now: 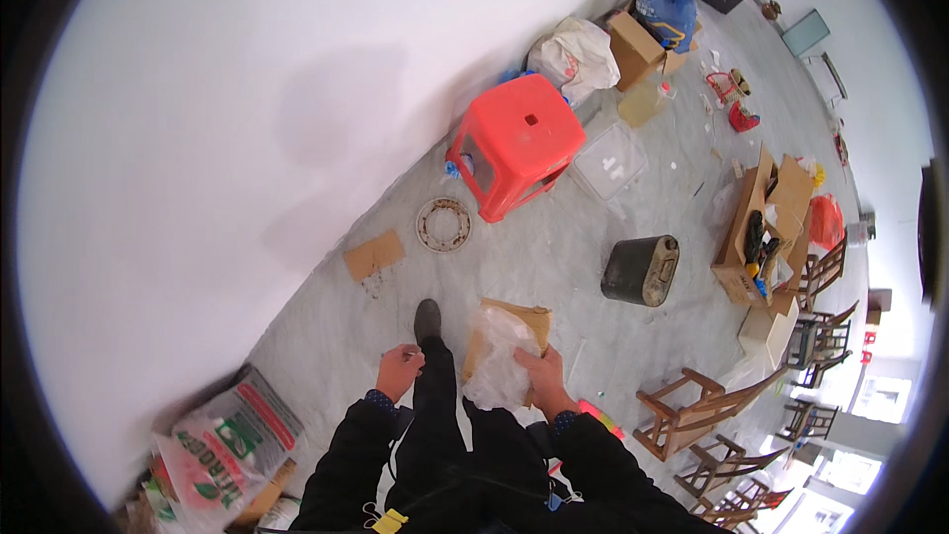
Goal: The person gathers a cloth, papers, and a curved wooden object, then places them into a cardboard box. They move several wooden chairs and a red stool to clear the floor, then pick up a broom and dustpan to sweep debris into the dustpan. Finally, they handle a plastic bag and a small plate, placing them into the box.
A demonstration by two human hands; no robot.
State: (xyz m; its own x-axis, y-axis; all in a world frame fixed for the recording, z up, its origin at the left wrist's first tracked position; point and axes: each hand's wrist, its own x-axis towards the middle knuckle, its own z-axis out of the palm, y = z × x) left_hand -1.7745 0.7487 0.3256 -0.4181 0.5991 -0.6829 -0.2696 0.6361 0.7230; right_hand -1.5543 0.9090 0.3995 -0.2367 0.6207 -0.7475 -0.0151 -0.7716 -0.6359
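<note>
My right hand (543,380) grips a sheet of brown cardboard (540,320) together with a crumpled clear plastic bag (498,360) lying over it. The bag hides most of the sheet. My left hand (400,372) is apart from them, above my leg, its fingers curled together. A pale speck shows at its fingertips, too small to tell whether anything is pinched there. My dark shoe (428,321) stands on the grey floor just beyond.
A red plastic stool (523,130), a rusty ring-shaped plate (443,225) and a flat cardboard piece (374,255) are ahead. Rightward are a dark jerrycan (639,271), an open carton (745,252) and wooden chairs (697,408). Filled bags (237,430) lean by the white wall (185,163).
</note>
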